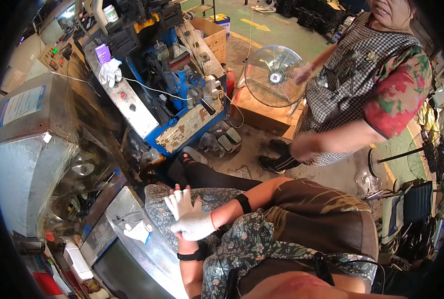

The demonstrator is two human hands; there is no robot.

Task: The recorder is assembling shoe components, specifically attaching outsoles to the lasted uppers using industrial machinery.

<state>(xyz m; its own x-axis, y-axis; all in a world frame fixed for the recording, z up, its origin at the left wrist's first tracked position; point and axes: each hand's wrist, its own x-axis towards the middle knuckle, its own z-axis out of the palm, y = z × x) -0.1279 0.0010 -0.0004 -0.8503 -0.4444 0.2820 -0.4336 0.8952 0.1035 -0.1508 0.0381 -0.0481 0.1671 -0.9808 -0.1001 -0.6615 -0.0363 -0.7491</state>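
Both my hands wear white knit gloves and meet over my lap, above a floral cloth (pixel 242 244). My left hand (pixel 181 202) points its fingers up and apart, and a bare fingertip shows at its edge. My right hand (pixel 196 226), with an orange cuff, lies across the base of the left hand, its fingers curled around the left glove. Each forearm carries a black wristband. A spare white glove (pixel 138 231) lies on the metal surface (pixel 147 254) just left of my hands.
A blue and grey machine (pixel 177 84) stands ahead with another white glove (pixel 111 72) draped on it. A steel cabinet (pixel 32 149) is at the left. Another person in a checked apron (pixel 346 84) stands at the right near a floor fan (pixel 272 74) and cardboard boxes (pixel 213 36).
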